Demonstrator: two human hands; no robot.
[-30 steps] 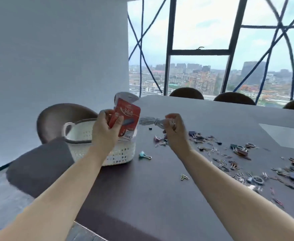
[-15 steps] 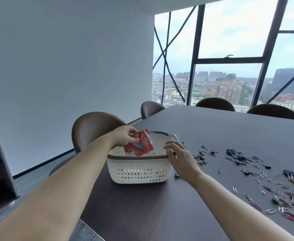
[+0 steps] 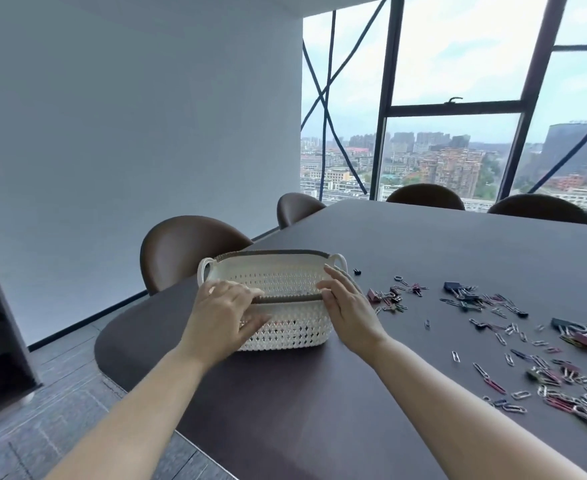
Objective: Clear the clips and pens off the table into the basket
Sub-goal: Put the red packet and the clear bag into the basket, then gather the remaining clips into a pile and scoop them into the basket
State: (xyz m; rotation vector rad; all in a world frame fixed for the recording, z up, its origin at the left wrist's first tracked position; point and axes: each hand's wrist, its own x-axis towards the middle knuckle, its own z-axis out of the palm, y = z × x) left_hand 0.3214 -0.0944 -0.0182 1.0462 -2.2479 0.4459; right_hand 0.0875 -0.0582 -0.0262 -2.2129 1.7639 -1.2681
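Here: white lattice-walled basket (image 3: pixel 295 329), brown rim, loop handle each end.

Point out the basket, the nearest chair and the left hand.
basket (image 3: pixel 295 332): head view, white front wall.
nearest chair (image 3: pixel 184 251): head view, brown backrest.
left hand (image 3: pixel 221 317): head view, back of hand.

Both your arms reach forward, forearms bare, angling in toward each other. Your left hand (image 3: pixel 222 317) grips the basket (image 3: pixel 292 330) at its near rim: fingers curled over the top, thumb pressed on the outer wall. Your right hand (image 3: pixel 349 313) clasps the near right corner: fingers straight, flat along the end wall, thumb bent onto the rim. Wrists roughly level.
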